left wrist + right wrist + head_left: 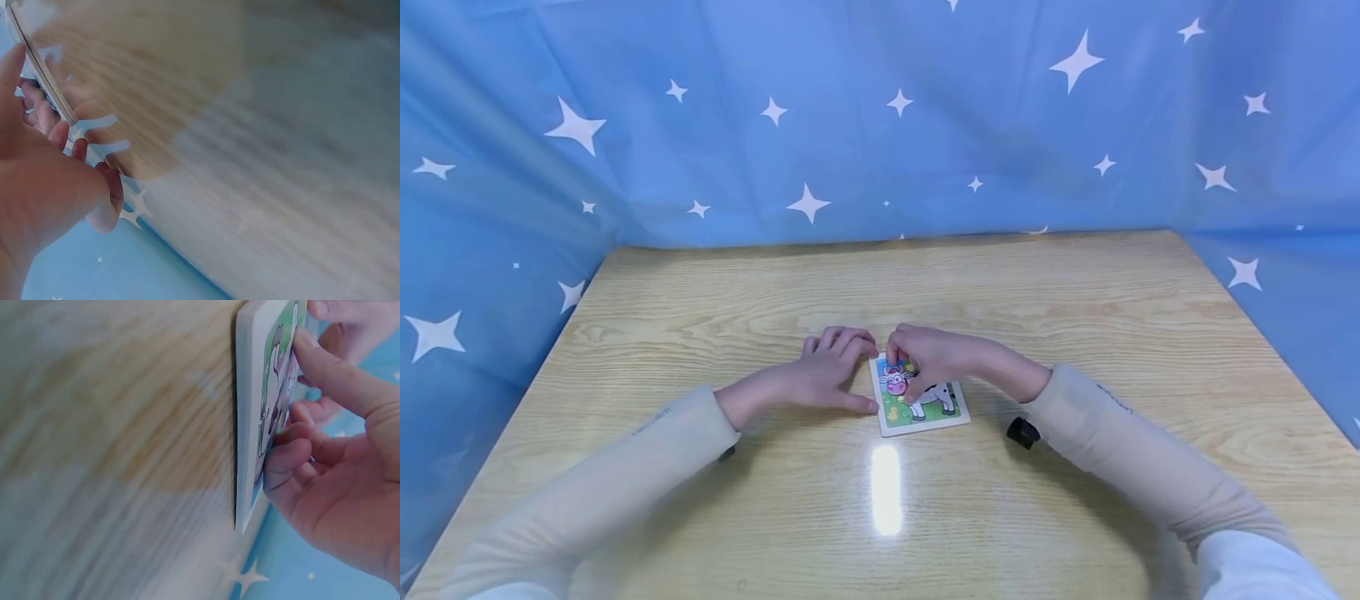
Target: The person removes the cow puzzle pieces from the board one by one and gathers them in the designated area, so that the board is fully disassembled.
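A small picture puzzle [925, 421] with a cartoon cow and a pale frame lies flat on the table. At its left edge, my left hand [833, 371] spreads its fingers, the thumb and index finger touching the frame's border. The left wrist view shows this hand [56, 169] beside the thin edge of the board [50, 84]. Over the puzzle's upper part, my right hand [942, 354] bends down, thumb and index fingertips apart on the picture. In the right wrist view, its thumb [337, 375] and bent fingers touch the picture face; no loose piece shows between them.
The wood-grain table [1052, 308] extends around both hands, with a bright light reflection [886, 490] in front of the puzzle. A blue cloth with white stars [850, 150] hangs behind and beside the table. A black device [1022, 432] sits under the right wrist.
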`<state>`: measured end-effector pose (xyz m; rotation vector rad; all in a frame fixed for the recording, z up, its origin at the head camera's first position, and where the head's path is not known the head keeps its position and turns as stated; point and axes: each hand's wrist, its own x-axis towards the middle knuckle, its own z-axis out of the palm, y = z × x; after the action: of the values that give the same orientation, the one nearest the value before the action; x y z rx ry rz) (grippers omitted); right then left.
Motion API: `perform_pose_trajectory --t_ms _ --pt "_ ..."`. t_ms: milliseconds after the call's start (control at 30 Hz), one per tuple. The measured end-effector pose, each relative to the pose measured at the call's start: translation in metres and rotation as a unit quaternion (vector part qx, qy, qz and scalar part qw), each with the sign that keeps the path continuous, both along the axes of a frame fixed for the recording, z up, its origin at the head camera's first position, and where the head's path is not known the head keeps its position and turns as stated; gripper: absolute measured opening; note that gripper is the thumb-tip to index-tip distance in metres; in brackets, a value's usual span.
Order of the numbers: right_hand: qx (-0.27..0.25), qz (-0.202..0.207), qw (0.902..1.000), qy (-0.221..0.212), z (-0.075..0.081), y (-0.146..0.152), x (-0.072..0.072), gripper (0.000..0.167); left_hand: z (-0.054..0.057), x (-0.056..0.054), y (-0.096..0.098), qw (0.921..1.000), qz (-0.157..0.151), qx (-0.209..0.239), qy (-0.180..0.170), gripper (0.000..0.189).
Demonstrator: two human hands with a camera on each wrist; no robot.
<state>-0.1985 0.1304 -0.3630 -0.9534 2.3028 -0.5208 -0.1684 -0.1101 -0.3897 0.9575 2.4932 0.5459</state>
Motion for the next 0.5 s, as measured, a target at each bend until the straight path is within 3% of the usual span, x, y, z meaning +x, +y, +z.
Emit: perform_pose_trajectory --t_ms 267,500 --pt "-0.022 -0.017 0.9996 0.002 -0.0029 0.0014 0.0028 0.061 0.0020 -0.0024 0.0015 0.9995 0.014 0.020 -0.022 0.071" --pt "-0.016 -0.016 0.9995 0.021 0.0000 -0.0001 0.0080 0.062 -0.0016 -0.0082 0.0015 0.9983 0.026 0.045 -0.027 0.066"
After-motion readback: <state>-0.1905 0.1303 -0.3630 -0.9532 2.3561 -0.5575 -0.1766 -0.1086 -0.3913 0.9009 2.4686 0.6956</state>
